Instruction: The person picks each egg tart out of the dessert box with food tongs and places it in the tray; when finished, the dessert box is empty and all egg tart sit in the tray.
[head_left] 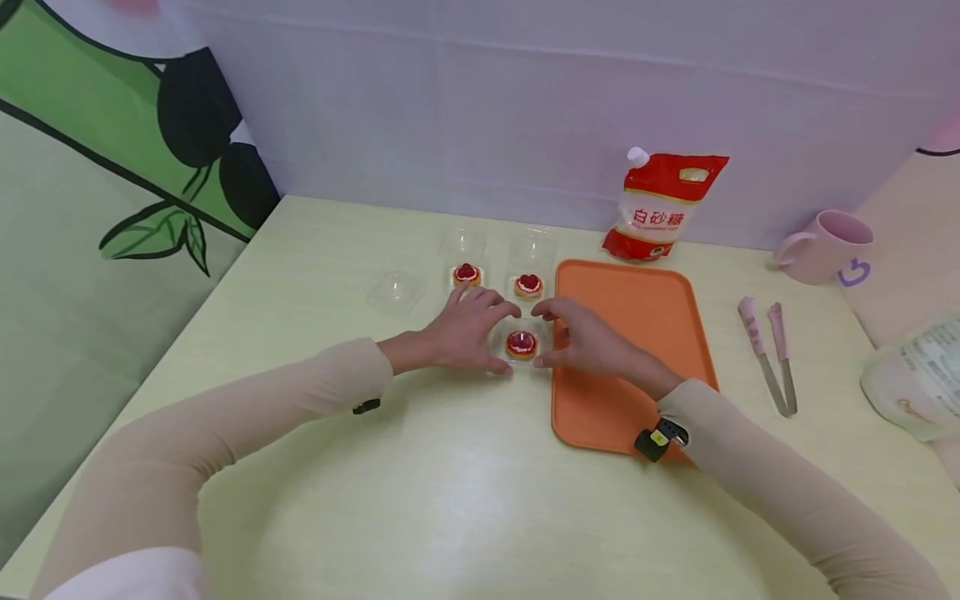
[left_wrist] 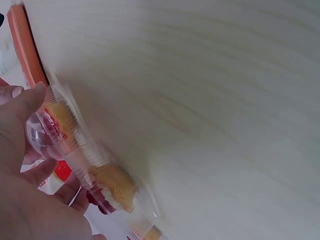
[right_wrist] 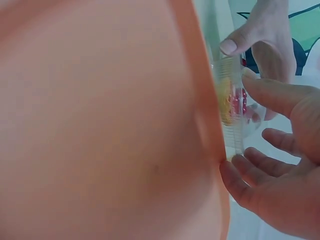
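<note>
In the head view a clear plastic box (head_left: pixel 543 330) lies between my hands, its domed lid over a small tart (head_left: pixel 521 343) with red topping. My left hand (head_left: pixel 468 329) is at its left side, thumb and forefinger spread toward its corners. On the other side my right hand (head_left: pixel 581 337) has its thumb and fingertips at the rim, overlapping the tray edge. The left wrist view shows my left thumb (left_wrist: pixel 31 102) on the box's edge. Behind stand two more boxes with raised lids, holding a tart (head_left: pixel 467 274) and another tart (head_left: pixel 528 286).
An orange tray (head_left: pixel 637 287) lies under my right forearm. Left of the boxes is another clear plastic container (head_left: pixel 396 289). A red and white sugar pouch (head_left: pixel 663 204) stands behind the tray. Farther right are a pink mug (head_left: pixel 825 247), two pink-handled knives (head_left: pixel 753 327) and a whitish container (head_left: pixel 915 383).
</note>
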